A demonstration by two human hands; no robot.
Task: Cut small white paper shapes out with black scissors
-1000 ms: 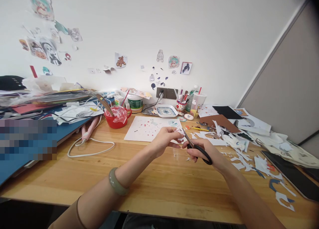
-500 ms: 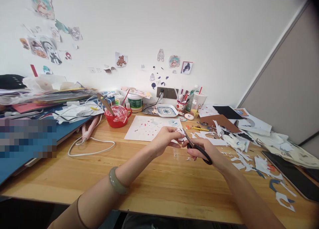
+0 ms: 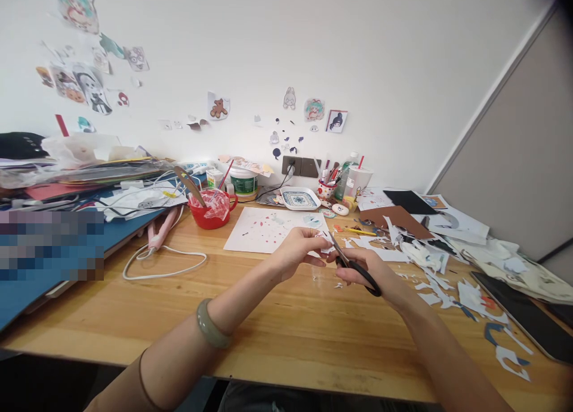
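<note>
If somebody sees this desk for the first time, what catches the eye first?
At the desk's centre, the right hand works black-handled scissors against a small paper piece pinched in the left hand. White paper scraps litter the wooden desk to the right.
</note>
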